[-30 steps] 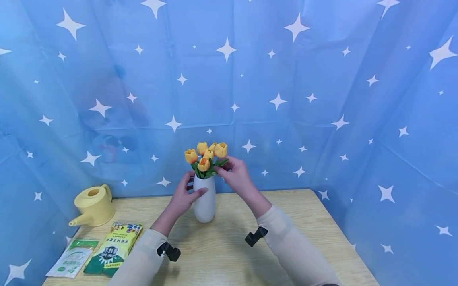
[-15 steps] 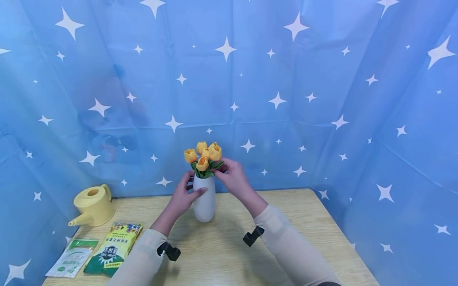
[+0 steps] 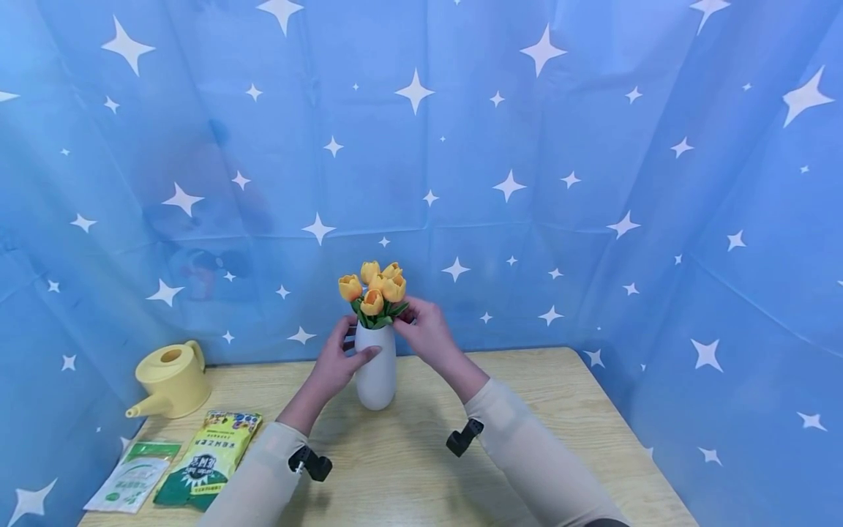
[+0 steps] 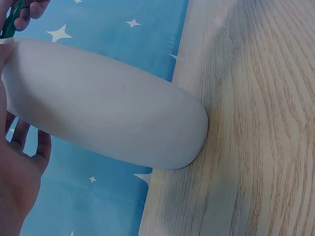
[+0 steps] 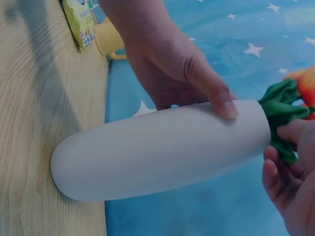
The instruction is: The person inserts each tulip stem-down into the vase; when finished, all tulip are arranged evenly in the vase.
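Note:
A white vase (image 3: 376, 377) stands upright on the table. My left hand (image 3: 334, 364) grips its upper side, thumb across the front and fingers around the back. Several yellow-orange tulips (image 3: 372, 301) with green leaves rise from the mouth of the vase. At the right of the rim, my right hand (image 3: 429, 335) pinches a tulip low down, at its green leaves (image 5: 281, 112); its stem is hidden by the fingers and the vase. In the left wrist view, the vase (image 4: 108, 103) fills the middle and its base rests on the wood.
To the left on the wooden table (image 3: 527, 410) are a yellow watering can (image 3: 174, 384), a green-and-yellow bag (image 3: 211, 457) and a smaller white-and-green packet (image 3: 135, 476). Behind the table hangs a blue curtain (image 3: 474, 219) with white stars.
My right hand has moved slightly down and left towards the vase mouth, bringing the rightmost tulip lower and closer to the other flowers. My left hand stays on the vase.

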`<action>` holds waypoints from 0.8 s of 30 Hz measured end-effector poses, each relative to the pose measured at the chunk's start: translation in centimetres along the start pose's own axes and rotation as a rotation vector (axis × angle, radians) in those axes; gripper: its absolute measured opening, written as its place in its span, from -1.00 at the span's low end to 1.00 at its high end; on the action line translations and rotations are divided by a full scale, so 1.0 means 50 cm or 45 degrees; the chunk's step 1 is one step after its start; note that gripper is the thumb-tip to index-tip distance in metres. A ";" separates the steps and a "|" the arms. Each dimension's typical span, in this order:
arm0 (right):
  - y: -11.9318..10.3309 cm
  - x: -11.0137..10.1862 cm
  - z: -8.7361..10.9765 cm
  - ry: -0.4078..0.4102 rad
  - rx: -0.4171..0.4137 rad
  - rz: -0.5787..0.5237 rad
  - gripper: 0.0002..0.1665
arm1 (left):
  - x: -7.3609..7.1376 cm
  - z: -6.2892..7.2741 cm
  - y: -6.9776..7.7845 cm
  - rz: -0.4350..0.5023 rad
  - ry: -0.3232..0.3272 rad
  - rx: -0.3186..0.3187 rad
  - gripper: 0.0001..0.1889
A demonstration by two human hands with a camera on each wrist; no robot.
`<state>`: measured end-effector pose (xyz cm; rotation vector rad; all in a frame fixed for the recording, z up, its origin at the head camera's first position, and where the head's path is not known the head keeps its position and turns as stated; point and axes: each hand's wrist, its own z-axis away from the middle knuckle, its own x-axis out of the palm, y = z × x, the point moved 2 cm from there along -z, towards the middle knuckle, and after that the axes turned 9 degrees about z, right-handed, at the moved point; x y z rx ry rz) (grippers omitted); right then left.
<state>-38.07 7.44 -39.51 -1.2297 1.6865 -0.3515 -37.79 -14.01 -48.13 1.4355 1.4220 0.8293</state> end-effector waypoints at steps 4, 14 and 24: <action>0.003 0.001 0.000 0.006 -0.024 -0.020 -0.96 | 0.002 -0.001 -0.001 0.008 0.004 0.015 -0.32; 0.014 -0.005 0.006 0.027 0.013 -0.041 -0.91 | 0.006 -0.002 0.001 -0.012 -0.011 -0.013 -0.29; 0.053 -0.055 0.049 0.041 0.085 0.029 -0.79 | -0.020 0.022 0.021 -0.137 -0.065 -0.006 -0.06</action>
